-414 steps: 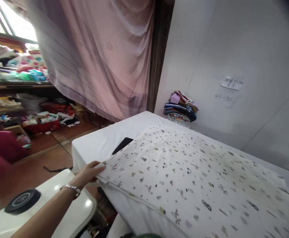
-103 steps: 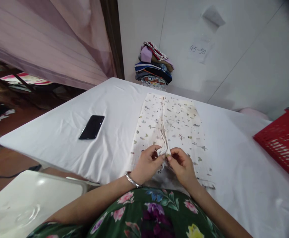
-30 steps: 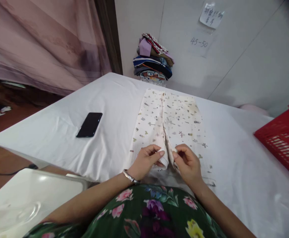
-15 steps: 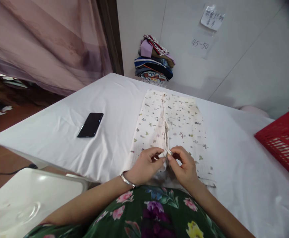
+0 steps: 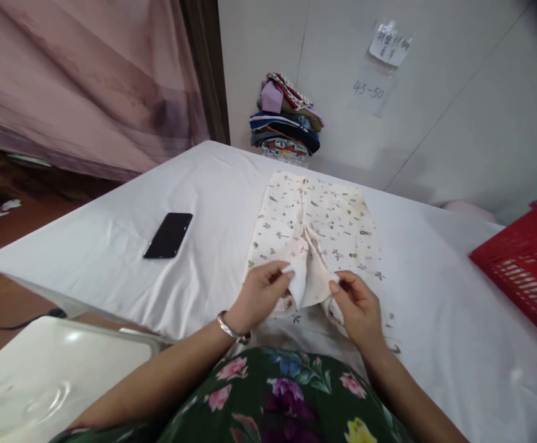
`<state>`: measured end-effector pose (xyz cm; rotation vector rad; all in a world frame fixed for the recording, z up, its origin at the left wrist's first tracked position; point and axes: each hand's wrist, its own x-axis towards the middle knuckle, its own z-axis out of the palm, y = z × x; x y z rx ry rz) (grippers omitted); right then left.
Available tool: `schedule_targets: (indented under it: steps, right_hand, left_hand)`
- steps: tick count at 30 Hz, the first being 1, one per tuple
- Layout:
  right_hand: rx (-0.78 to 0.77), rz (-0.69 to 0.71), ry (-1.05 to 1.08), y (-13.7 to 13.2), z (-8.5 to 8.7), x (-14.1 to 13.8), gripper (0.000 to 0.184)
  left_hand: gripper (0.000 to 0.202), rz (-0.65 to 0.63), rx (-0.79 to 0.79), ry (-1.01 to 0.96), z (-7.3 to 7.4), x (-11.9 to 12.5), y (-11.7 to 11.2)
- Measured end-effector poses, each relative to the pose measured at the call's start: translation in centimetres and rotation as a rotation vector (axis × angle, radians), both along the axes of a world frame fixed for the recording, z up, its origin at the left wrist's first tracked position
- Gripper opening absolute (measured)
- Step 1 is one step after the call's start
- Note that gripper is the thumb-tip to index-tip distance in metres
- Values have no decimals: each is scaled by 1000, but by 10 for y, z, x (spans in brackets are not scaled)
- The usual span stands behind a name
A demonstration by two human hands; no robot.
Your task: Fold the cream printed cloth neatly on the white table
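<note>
A white garment (image 5: 337,215) with small printed plants and figures lies on the table in front of me, a slit running down its middle. My left hand (image 5: 261,292), a silver bangle at its wrist, pinches the left edge of the slit between thumb and fingers. On the other side, my right hand (image 5: 358,301) grips the right edge the same way. Between them the slit spreads apart, and the plain pale inside of the cloth shows. Part of the garment's near end is hidden by my hands.
A black phone (image 5: 168,235) lies on the white-covered table (image 5: 222,203) to the left. Folded clothes (image 5: 286,123) are stacked by the wall at the back. A red plastic basket (image 5: 521,258) stands at the right edge, and a white stool (image 5: 65,369) at the lower left.
My hands were together at the slit's near end and have moved apart, left hand to the left and right hand to the right. The slit's edges have opened between them.
</note>
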<state>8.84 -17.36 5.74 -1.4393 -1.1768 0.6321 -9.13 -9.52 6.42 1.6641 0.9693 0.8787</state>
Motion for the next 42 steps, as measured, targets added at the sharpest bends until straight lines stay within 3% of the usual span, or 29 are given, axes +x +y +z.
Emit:
schedule_targets:
  steps: [3, 5, 7, 12, 22, 27, 32, 37, 39, 42]
  right_hand:
    - [6, -47, 89, -1, 7, 0, 16]
    - [-30, -11, 132, -1, 9, -6, 17]
    - [-62, 21, 190, -1, 9, -13, 18]
    - [-77, 9, 270, -1, 6, -19, 19]
    - [-71, 43, 302, -3, -3, -12, 26]
    - [-53, -27, 209, -1, 2, -12, 28]
    - [-70, -92, 139, 1, 5, -11, 32]
    - [-32, -108, 220, 4, 8, 1, 33]
    - [-21, -79, 248, 3, 14, 8, 32]
    - [-11, -11, 274, -1, 26, 22, 31]
  left_hand:
    - [17, 206, 276, 63, 14, -1, 11]
    - [13, 147, 465, 149, 21, 6, 7]
    - [14, -5, 527, 195, 22, 17, -2]
    - [28, -145, 489, 193, 12, 33, -22]
    - [50, -266, 506, 328, 9, 26, -31]
    - [62, -291, 402, 180, 18, 30, -36]
    - [50, -309, 188, 5, 16, 35, -37]
    - [39, -372, -80, -148, 8, 42, -10]
    - [34, -293, -19, -50, 11, 45, 13]
    - [32, -190, 260, 155, 16, 54, 54]
